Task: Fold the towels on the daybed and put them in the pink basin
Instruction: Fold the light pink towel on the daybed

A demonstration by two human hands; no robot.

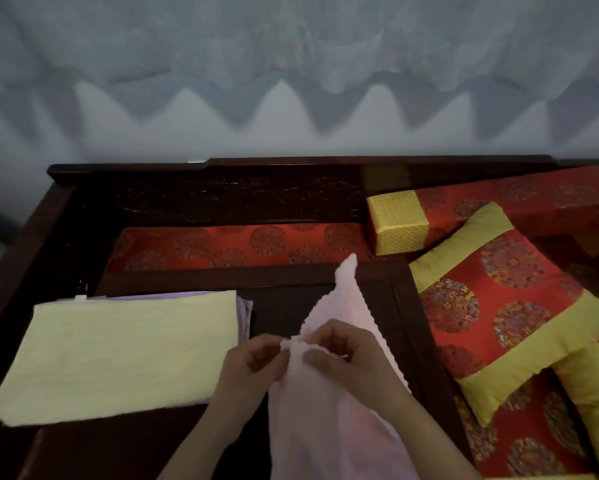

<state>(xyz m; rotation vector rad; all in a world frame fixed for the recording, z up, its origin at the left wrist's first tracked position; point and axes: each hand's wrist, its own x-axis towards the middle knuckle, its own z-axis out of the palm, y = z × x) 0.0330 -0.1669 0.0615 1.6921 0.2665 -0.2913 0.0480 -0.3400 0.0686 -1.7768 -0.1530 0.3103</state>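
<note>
Backdrop: pale grey draped cloth [291,81] behind a dark carved wooden daybed [222,195].
Landmark: dark wooden low table [400,306] on the daybed.
Pink towel: pale pink terry towel [326,427] held up over the table's near middle, one corner toward its far edge.
Left hand [253,362]: fingers curled, pinching the pink towel's top edge.
Right hand [346,355]: just beside the left, fingers clamped on the same edge.
Yellow towel: pale yellow folded towel [118,355] flat on the table's left half, on lilac folded towels [244,313].
Cushion: red-and-gold square cushion [499,306] right of the table.
</note>
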